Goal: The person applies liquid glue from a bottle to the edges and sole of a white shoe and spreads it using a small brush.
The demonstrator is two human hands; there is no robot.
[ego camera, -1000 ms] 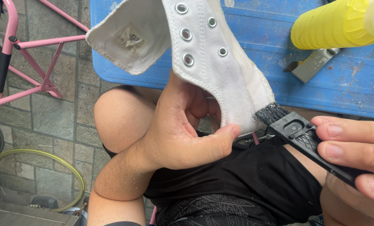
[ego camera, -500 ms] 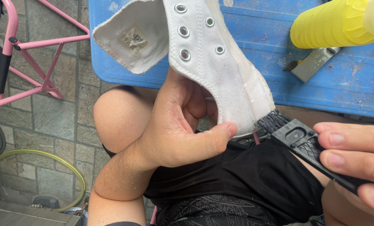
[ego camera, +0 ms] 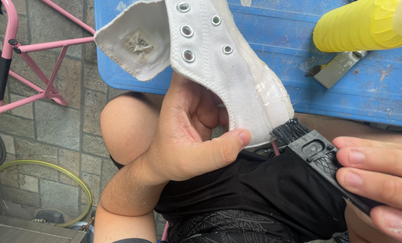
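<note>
A white canvas shoe (ego camera: 219, 67) with metal eyelets is held over the person's lap, in front of a blue table (ego camera: 372, 96), its tongue flopped out to the left. The left hand (ego camera: 189, 135) grips it from below, thumb pressed against the sole edge, fingers curled inside. The right hand (ego camera: 381, 180) has its fingers closed around a black brush (ego camera: 318, 155), whose bristles touch the shoe's sole edge. On the table lie a yellow bottle (ego camera: 363, 27) and a metal scraper (ego camera: 338, 67). Black shorts (ego camera: 264, 198) cover the lap.
</note>
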